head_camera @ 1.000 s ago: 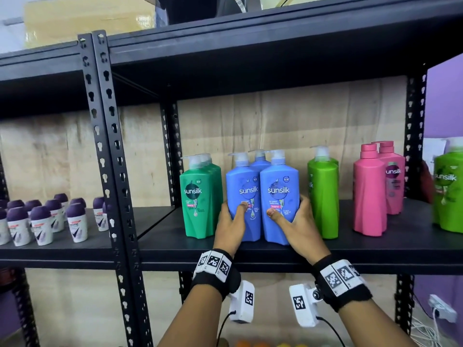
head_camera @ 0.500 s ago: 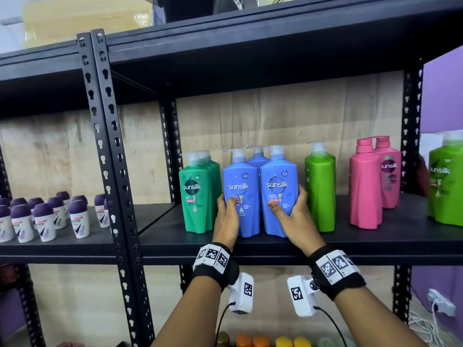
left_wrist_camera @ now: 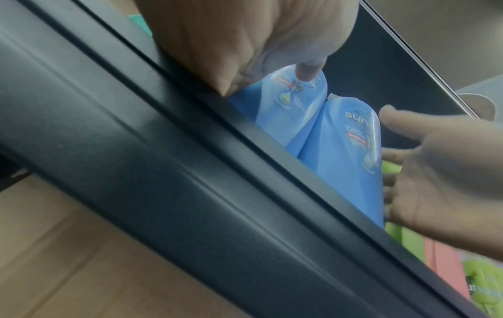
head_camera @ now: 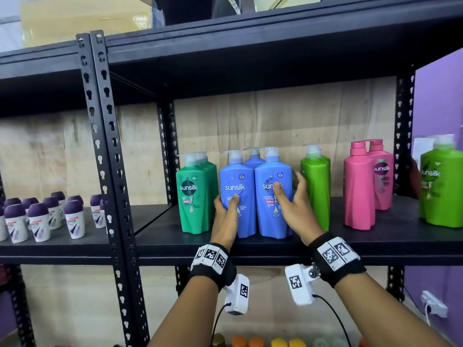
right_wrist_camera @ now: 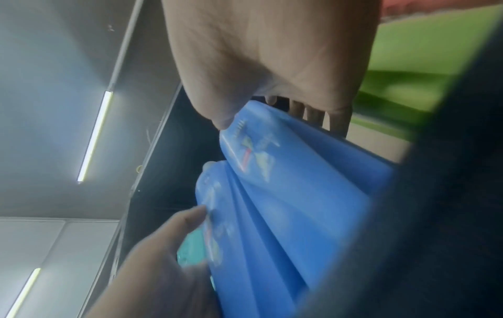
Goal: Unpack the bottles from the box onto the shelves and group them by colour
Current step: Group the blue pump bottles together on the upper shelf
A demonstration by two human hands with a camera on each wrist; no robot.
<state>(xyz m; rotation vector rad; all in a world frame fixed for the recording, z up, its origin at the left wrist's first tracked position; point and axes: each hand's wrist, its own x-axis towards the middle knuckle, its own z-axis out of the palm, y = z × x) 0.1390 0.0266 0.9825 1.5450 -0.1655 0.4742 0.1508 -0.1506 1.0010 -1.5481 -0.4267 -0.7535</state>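
Two blue Sunsilk pump bottles stand side by side near the front of the black shelf [head_camera: 375, 241], with a third blue bottle [head_camera: 254, 160] behind them. My left hand [head_camera: 225, 211] grips the left blue bottle [head_camera: 238, 216], thumb on its label and fingers between it and the teal-green bottles [head_camera: 195, 201]. My right hand [head_camera: 293, 204] is against the right blue bottle [head_camera: 271, 216]: thumb on the label, straight fingers along its right side. A lime-green bottle [head_camera: 317, 186] stands just right of that hand. The left wrist view shows both blue bottles [left_wrist_camera: 345, 172] over the shelf edge.
Two pink bottles [head_camera: 359, 191] and another lime-green bottle [head_camera: 442, 189] stand further right. Several small purple-capped roll-ons [head_camera: 40, 219] fill the left bay beyond the perforated upright [head_camera: 107, 159]. Coloured caps [head_camera: 278, 343] show on a lower level.
My right hand has slid up the right blue bottle and its fingers have straightened. The left hand keeps its hold on the left blue bottle. The bottles stay put.
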